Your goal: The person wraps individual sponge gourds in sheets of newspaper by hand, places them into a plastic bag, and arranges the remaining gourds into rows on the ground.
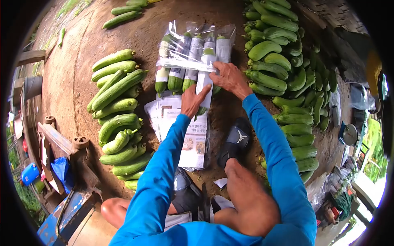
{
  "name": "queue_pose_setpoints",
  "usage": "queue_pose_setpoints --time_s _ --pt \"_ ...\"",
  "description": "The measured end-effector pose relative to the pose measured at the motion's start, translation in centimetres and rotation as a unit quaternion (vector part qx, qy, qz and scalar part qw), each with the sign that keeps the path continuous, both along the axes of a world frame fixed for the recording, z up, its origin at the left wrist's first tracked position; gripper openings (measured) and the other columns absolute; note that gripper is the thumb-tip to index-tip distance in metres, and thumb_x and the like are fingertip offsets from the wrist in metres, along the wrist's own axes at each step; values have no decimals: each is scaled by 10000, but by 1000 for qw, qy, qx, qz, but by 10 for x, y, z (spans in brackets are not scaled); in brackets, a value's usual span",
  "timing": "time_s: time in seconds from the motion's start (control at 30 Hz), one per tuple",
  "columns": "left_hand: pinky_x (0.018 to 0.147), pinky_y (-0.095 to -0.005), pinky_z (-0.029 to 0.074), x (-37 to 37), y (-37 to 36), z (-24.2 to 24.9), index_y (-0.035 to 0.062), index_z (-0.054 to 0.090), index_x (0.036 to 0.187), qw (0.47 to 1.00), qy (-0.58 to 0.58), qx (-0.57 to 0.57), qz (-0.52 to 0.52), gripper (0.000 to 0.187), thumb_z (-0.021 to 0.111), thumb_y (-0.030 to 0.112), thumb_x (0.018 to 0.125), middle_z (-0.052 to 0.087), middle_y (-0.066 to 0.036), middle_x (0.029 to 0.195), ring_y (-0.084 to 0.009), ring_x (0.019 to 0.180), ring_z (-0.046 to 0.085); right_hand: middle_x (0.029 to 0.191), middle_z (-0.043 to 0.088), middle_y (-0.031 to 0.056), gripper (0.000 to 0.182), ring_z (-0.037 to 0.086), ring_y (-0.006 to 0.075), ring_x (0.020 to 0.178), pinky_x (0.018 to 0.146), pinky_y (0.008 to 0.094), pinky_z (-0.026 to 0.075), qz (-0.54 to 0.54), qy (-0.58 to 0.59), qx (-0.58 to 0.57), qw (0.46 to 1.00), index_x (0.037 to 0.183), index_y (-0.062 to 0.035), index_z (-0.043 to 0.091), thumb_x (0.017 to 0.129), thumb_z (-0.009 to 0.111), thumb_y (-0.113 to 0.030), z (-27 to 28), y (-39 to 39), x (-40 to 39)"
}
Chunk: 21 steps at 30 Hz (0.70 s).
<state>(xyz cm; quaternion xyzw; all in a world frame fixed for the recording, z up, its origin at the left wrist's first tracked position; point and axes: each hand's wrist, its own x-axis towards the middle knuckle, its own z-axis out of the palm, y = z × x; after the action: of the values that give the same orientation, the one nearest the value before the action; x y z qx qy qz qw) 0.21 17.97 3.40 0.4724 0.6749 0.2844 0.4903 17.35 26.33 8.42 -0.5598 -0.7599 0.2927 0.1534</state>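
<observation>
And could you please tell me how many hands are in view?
2: the left hand at the paper-wrapped vegetables, the right hand at the clear plastic over them; some fingertips may be hidden.

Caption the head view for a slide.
Left hand and right hand at paper-wrapped gourds under clear plastic, bare gourds either side.

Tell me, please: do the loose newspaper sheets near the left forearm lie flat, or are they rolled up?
Flat: the newspaper sheets show printed text and pictures on a level surface facing up.
</observation>
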Motion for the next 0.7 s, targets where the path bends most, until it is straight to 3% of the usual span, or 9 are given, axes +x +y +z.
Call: queue_pose_setpoints --time_s 0.07,0.13,0.33,0.47,0.5,0.53,0.6,0.67,0.7 --pt "724 -466 511 18 29 -18 -67 663 919 997 -8 80 -3 607 679 537 860 688 -228 773 -385 748 678 825 691 229 293 669 466 814 747 543 535 6 -12 9 1000 878 -45 638 817 612 -330 -3 -1 3" --pt "751 -504 509 29 54 -34 -66 672 961 990 64 118 -43 552 667 477 861 695 -254 818 -444 781 669 829 696 220 282 673 458 811 746 542 538 -14 -4 21 1000 882 -49 651 813 606 -318 0 -2 8" --pt "798 -518 497 37 69 -63 -57 658 1034 981 24 168 -95 495 705 391 826 677 -295 939 -475 909 643 928 698 190 266 675 428 850 791 487 552 2 39 26 999 941 -46 672 850 644 -294 6 -15 23" --pt "791 -459 496 43 73 -71 -36 644 1023 976 -58 186 -99 444 714 356 829 665 -236 926 -350 866 639 1016 679 180 286 669 394 936 839 456 545 -10 96 42 994 1049 -33 680 868 671 -254 3 -30 27" --pt "790 -439 493 48 70 -65 -42 635 1039 981 -115 144 -60 422 699 322 835 659 -225 950 -304 868 623 1027 660 159 288 672 338 920 784 419 551 -25 106 66 992 1089 -24 682 881 689 -223 1 -33 27" --pt "799 -439 495 50 70 -66 -35 631 1065 983 -131 114 -55 426 683 317 831 665 -225 958 -318 877 630 1038 640 138 295 674 282 905 728 382 556 -36 118 89 988 1129 -15 684 894 706 -192 -3 -35 25" --pt "761 -406 529 61 74 -68 -11 678 1049 987 -97 123 -34 318 640 255 880 704 -166 952 -231 879 665 1049 626 127 321 677 253 918 749 335 586 -29 123 80 989 1177 -17 683 929 700 -221 -5 -33 28" --pt "800 -446 534 62 71 -70 -28 675 1096 977 -43 183 -103 426 653 328 864 714 -220 1017 -303 925 692 1104 616 131 322 651 267 994 733 335 581 -28 86 95 991 1171 -27 689 933 698 -243 -16 -30 34" --pt "817 -468 533 61 67 -55 -33 678 1099 980 -54 165 -102 490 645 392 859 715 -243 1023 -353 948 696 1147 588 182 346 588 343 1083 956 415 488 -44 102 113 987 1142 -21 677 895 709 -261 -25 -29 34"
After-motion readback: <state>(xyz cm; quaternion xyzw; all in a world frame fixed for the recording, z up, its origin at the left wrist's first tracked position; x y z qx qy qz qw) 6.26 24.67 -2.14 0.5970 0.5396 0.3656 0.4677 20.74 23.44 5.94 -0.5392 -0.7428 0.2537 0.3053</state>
